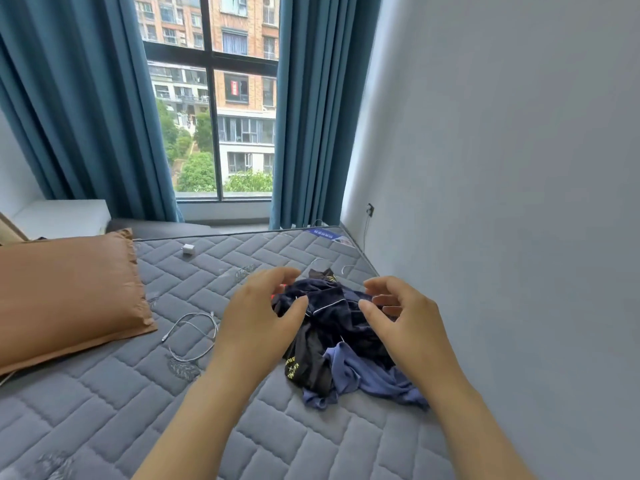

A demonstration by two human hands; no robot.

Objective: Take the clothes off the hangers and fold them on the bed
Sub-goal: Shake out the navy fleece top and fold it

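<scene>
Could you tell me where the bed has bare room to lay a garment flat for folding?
The widest bare mattress lies nearest the camera, below the pillow and cable, left of the clothes pile. A smaller patch sits between the charger plug and the pile. It is crowded by the wall, where the left hand and right hand hover over it.

A home bedroom is indicated: a bare quilted mattress (pixel 104 393), an orange pillow (pixel 65 289) seen left of the left hand (pixel 256 323), teal curtains (pixel 86 98) and a window (pixel 242 133) beyond it, apartment blocks (pixel 242 29) viewed outside, charger cable (pixel 165 339) left lying.
</scene>
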